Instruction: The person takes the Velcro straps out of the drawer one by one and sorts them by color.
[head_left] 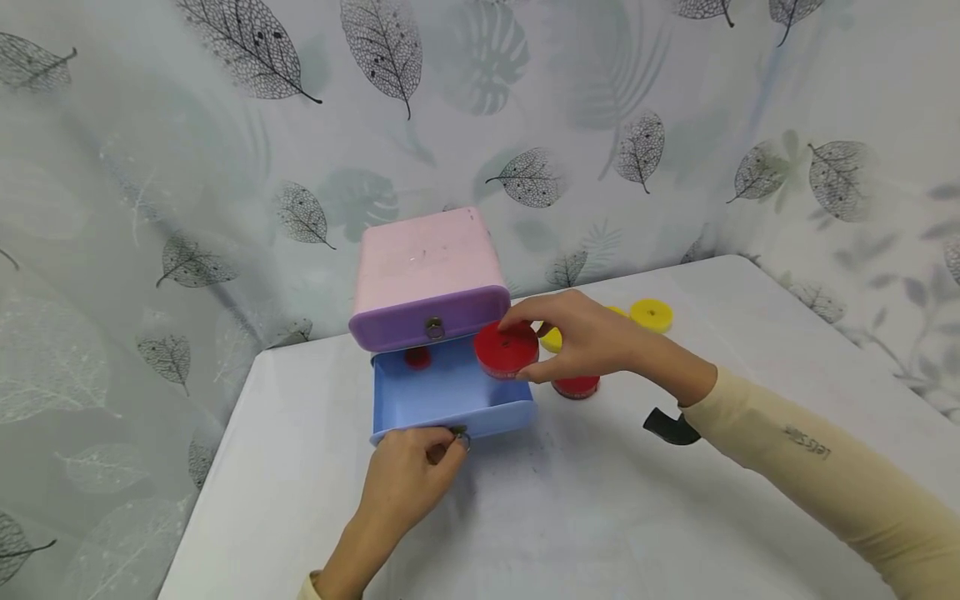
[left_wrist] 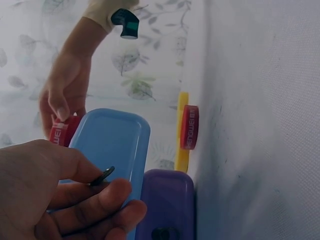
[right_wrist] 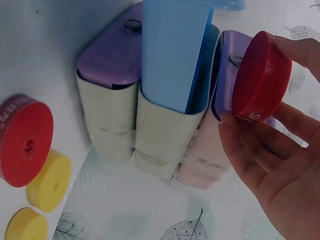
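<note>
My right hand [head_left: 592, 337] grips a red roll of tape [head_left: 504, 357] by its rim, thumb on one side and fingers on the other. The roll is held over the right part of a pulled-out blue drawer [head_left: 487, 419]. At the drawer's front, my left hand [head_left: 412, 475] pinches the small metal ring pull [left_wrist: 105, 175] between thumb and fingers. A small red piece [head_left: 417, 357] shows inside, near the drawer's back left. Above the drawer is a pink unit [head_left: 427, 250] with a closed purple front [head_left: 397, 323]. The right wrist view shows another purple front [right_wrist: 112, 55] on the blue drawer's other side.
Right of the drawers, a second red roll [head_left: 576, 387] lies on the white table [head_left: 600, 517]. Several yellow rolls [head_left: 651, 315] are behind it. A dark bent piece [head_left: 670, 427] juts from beside the right sleeve. Leaf-patterned cloth [head_left: 450, 150] hangs behind the table.
</note>
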